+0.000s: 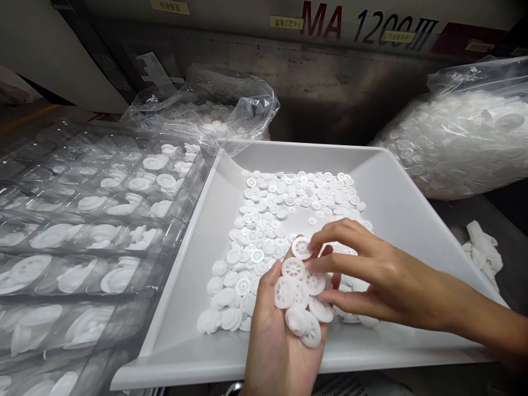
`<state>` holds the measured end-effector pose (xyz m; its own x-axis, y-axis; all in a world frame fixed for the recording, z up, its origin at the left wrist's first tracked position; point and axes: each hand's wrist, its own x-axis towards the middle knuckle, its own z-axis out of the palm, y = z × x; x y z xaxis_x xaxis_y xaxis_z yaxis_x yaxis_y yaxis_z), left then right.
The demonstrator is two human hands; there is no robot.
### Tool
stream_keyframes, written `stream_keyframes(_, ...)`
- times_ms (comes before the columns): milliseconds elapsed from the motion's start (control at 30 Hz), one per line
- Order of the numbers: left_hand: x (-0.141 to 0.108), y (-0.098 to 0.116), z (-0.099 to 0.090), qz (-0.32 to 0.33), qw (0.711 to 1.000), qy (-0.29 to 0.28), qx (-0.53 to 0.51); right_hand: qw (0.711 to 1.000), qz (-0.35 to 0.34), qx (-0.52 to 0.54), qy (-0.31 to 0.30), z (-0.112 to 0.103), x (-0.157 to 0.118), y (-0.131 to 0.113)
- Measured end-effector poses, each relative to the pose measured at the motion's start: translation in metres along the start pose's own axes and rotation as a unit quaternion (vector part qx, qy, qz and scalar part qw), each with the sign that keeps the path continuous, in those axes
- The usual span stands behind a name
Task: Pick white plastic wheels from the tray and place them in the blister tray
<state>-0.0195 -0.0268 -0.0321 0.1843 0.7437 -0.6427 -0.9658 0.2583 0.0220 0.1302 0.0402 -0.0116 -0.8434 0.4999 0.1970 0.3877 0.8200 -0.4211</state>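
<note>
My left hand (276, 341) is cupped palm up over the near part of a light grey tray (206, 360), holding a pile of small white plastic wheels (295, 297) with spoked centres. From the right, my right hand (371, 275) reaches across with bent fingers touching the wheels at the pile's upper right edge. Its thumb and fingertips rest around one or more wheels; which one they grip is partly hidden. Beneath both hands, many similar white wheels (268, 220) lie loose over the tray floor.
Clear plastic compartment trays (165, 220) with white parts stand at the left. Behind sits an open clear bag (243, 110) of white parts; a fuller bag (462, 143) leans at the right. White crumpled cloth (482, 247) lies beyond the tray's right rim. A machine panel (247, 60) rises behind.
</note>
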Motion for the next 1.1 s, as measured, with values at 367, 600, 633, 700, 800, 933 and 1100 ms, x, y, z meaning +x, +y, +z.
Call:
stream_keyframes(367,0.001,0.002,-0.003,-0.018,0.997,-0.064,-0.031,0.989,-0.101,-0.09,0.068,-0.006,-0.001,0.0)
stream_keyframes(600,-0.005,0.001,0.007,-0.011,1.0,-0.008,-0.002,0.991,-0.087,-0.095,0.047,-0.01,-0.005,0.008)
stream_keyframes(633,-0.006,0.002,0.009,-0.012,1.0,0.002,0.006,0.991,-0.085,-0.095,0.043,-0.01,-0.005,0.008)
stream_keyframes(700,-0.009,0.003,0.015,-0.015,1.0,0.018,0.02,0.993,-0.082,-0.084,0.032,-0.011,-0.005,0.007)
stream_keyframes(800,-0.012,0.005,0.021,-0.021,0.999,0.022,0.034,0.996,-0.077,-0.04,0.01,-0.013,-0.005,0.006)
stream_keyframes(933,-0.012,0.006,0.023,-0.029,0.999,0.023,0.03,0.998,-0.048,0.019,0.025,-0.016,-0.003,0.004)
stream_keyframes(1100,-0.009,0.005,0.014,-0.029,0.999,0.006,0.032,0.996,0.037,0.079,0.038,-0.02,-0.001,0.003)
